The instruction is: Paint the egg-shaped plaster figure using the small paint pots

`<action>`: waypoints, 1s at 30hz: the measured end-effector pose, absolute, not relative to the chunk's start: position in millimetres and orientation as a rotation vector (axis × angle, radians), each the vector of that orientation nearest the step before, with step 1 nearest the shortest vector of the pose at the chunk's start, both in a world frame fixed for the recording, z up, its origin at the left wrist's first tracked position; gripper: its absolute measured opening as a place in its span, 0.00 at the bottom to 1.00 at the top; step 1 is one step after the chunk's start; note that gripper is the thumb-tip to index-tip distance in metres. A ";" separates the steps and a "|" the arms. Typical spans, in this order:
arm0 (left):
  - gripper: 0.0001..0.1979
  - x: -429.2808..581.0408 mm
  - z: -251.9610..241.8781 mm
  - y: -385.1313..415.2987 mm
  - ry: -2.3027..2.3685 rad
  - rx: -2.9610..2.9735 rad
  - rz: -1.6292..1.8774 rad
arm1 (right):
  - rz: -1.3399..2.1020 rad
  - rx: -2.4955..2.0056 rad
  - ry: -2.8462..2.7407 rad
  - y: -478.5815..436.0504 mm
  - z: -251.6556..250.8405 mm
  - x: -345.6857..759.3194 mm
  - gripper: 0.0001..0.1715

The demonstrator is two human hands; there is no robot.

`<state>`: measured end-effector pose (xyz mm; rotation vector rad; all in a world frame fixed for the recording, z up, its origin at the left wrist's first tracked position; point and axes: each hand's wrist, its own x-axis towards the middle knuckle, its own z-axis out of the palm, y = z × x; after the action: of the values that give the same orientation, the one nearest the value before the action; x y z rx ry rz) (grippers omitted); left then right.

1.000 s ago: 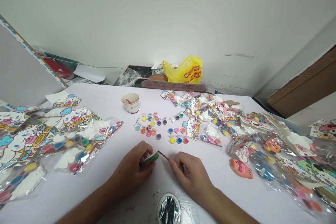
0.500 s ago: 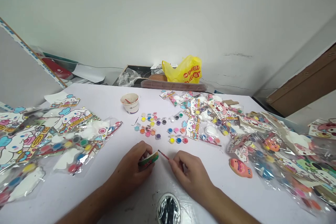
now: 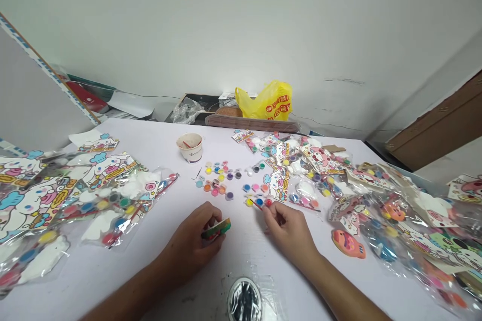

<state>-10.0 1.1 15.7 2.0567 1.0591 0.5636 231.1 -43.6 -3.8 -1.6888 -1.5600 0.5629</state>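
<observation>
Item: painted figure [image 3: 216,229], low on the tabletop [image 3: 158,145], pinched in the closed left hand [image 3: 192,246].
Right hand [image 3: 288,225]: fingers closed on a thin brush [image 3: 258,205]. It has shifted from beside the figure out to 2 o'clock.
Brush tip now at the paint pots [image 3: 249,202]. It is off the figure, probably reloading colour.
Paper cup [image 3: 190,146]: 11 o'clock, well apart.

Even soft light, faint shadows, wide-angle edge distortion.
</observation>
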 end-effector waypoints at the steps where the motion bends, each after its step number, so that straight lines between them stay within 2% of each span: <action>1: 0.04 -10.0 15.8 1.1 1.058 2.055 0.559 | 0.570 -1.694 -1.552 -42.9 -4.9 230.8 0.21; 20: 0.04 -9.7 16.2 1.5 1.025 2.048 0.559 | 0.610 -1.743 -1.516 -37.6 -8.9 233.6 0.23; 30: 0.04 -10.2 14.0 1.6 1.009 2.041 0.556 | 0.449 -1.297 -1.748 -64.8 9.7 208.2 0.20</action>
<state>-10.2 1.6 14.0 2.0408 1.0092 0.5564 208.2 -64.8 9.7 -1.2970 -1.7479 0.4487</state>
